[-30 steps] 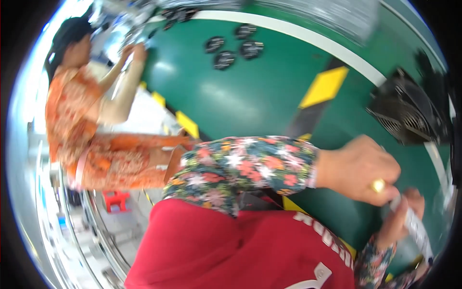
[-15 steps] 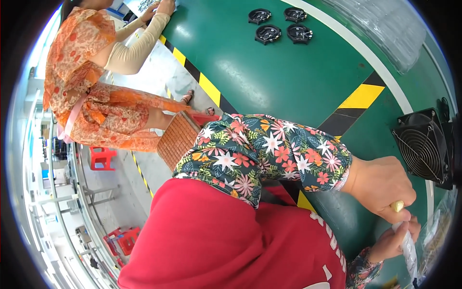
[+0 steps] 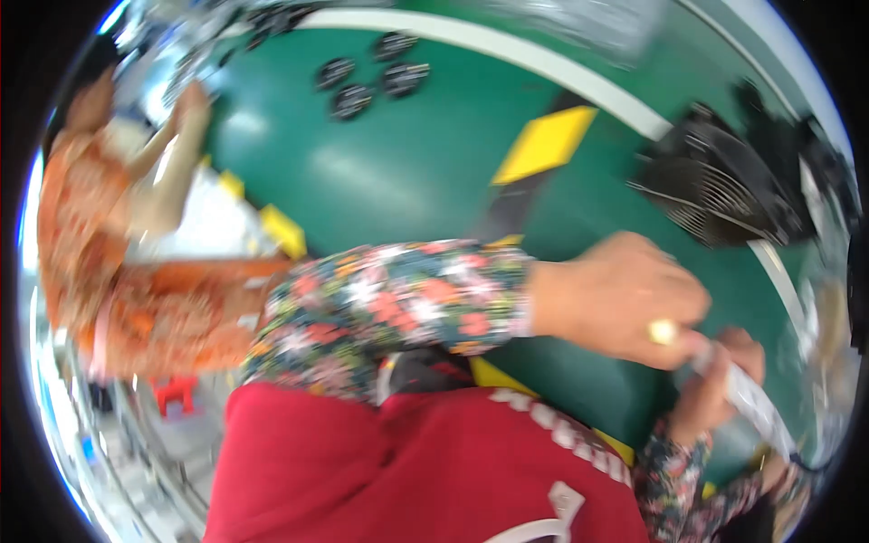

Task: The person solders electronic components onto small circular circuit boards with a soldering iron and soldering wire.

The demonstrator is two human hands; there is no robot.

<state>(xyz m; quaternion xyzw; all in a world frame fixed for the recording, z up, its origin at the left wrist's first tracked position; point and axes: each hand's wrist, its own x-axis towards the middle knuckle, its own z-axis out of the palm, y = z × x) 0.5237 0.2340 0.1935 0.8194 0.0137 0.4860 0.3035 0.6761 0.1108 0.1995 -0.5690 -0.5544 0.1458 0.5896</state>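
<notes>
My left hand (image 3: 625, 303), with a gold-coloured ring, comes in from the left in a floral sleeve. Its fingers are closed on one end of a narrow, whitish, see-through strip of plastic film (image 3: 753, 404). My right hand (image 3: 708, 391) is closed round the same film just below and to the right, close to the left fingertips. From there the film hangs down toward the lower right. Motion blurs both hands, and whether anything is inside the film cannot be made out.
A black fan (image 3: 715, 185) with a round grille stands on the green table (image 3: 371, 181) beyond my hands. Several round black parts (image 3: 405, 79) lie farther back. Clear plastic bags (image 3: 588, 27) are at the far edge. At left, a co-worker in orange (image 3: 172, 317) reaches over the table.
The view has swung, so the fan, round parts and co-worker appear farther left. Both hands still hold the film, now seen higher and farther left in the picture.
</notes>
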